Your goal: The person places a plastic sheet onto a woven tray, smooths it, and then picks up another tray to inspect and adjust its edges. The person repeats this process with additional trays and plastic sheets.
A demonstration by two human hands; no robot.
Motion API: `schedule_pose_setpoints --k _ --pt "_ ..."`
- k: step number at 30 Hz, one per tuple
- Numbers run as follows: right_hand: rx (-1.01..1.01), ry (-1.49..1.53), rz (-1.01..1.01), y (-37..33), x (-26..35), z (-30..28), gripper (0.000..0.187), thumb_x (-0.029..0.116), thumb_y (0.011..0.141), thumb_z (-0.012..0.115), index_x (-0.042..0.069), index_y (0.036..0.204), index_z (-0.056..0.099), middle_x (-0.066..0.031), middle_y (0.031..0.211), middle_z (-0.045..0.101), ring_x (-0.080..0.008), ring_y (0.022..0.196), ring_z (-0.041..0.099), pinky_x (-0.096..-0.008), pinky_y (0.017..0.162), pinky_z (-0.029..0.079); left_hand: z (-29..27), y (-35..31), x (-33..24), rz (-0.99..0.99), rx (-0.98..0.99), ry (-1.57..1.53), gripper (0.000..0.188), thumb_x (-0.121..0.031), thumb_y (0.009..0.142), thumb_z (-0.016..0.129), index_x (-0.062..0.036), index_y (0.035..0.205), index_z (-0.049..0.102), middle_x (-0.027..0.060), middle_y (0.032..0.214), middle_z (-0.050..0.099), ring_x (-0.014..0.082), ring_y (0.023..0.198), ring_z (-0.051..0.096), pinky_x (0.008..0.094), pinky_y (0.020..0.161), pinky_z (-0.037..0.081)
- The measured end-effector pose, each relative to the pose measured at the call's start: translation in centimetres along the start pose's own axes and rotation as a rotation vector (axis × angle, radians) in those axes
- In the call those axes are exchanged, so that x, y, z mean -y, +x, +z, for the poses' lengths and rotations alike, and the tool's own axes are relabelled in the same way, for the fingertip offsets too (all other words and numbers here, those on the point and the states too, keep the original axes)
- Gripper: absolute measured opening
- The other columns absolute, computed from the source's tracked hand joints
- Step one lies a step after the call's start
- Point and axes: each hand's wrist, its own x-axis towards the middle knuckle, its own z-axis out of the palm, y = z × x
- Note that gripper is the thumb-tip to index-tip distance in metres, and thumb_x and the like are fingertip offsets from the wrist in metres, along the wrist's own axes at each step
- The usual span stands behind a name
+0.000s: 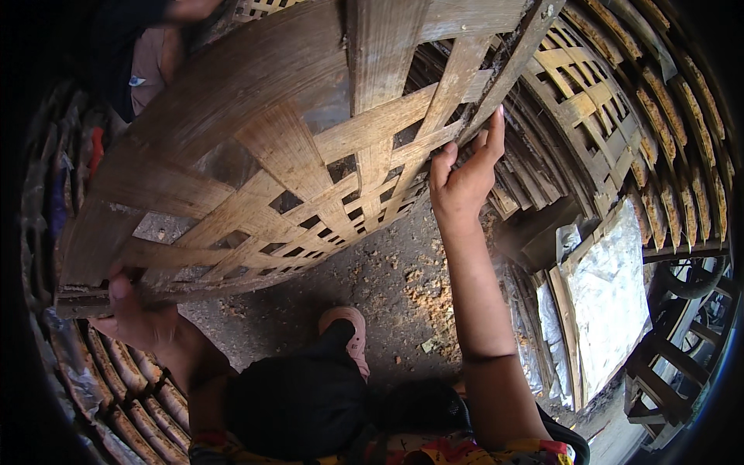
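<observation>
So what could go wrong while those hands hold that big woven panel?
The woven panel might slip and land on the pink shoe below. It could bump the other person beyond it. Its wood might give the left hand or right hand a splinter.

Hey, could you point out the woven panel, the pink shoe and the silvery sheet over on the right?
Woven panel (287, 147): head view, on a broad slat near its middle.
Pink shoe (357, 335): head view, on its side.
Silvery sheet (608, 298): head view, on its wrinkled face.
</observation>
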Motion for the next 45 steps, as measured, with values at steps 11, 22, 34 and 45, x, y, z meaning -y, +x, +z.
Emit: schedule_pose_setpoints --k 11,22,34,45 --pt "0.103 0.32 0.156 -0.1 1.1 -0.7 0.087 -0.007 0.082 0.055 0.008 0.155 0.009 -0.0237 0.134 0.051 -0.0331 0.125 0.052 -0.0409 0.103 0.044 2.5 -0.5 -1.5 0.001 -0.062 0.068 0.049 -0.012 0.082 0.068 0.0047 0.125 0.052 0.0164 0.118 0.06 0.0265 0.108 0.06 0.0429 0.094 0.049" --pt "0.47 0.781 0.409 1.2 0.0 -2.8 0.072 -0.005 0.086 0.052 -0.001 0.15 0.02 -0.0175 0.144 0.041 -0.025 0.136 0.039 -0.0384 0.114 0.026 0.4 -0.2 1.0 -0.117 0.044 -0.073 0.05 -0.007 0.083 0.065 0.0114 0.126 0.049 0.0285 0.129 0.055 0.0439 0.129 0.047 0.0535 0.108 0.037" --pt "0.383 0.176 0.117 -0.4 0.1 -2.0 0.077 0.002 0.095 0.053 0.005 0.155 0.005 -0.0332 0.145 0.036 -0.045 0.13 0.045 -0.0454 0.104 0.042 0.8 -1.4 2.6 -0.25 0.051 -0.045 0.045 -0.002 0.082 0.06 0.0082 0.124 0.048 0.0279 0.131 0.054 0.0401 0.13 0.049 0.0508 0.109 0.036" --pt "0.32 0.638 0.251 -0.9 -1.4 0.6 0.057 -0.004 0.094 0.049 0.001 0.146 0.026 -0.0109 0.137 0.048 -0.0172 0.129 0.043 -0.0302 0.107 0.032 -0.6 -1.7 2.9 -0.198 -0.059 0.005 0.049 -0.005 0.086 0.062 0.005 0.132 0.045 0.015 0.119 0.059 0.022 0.106 0.059 0.036 0.093 0.047"
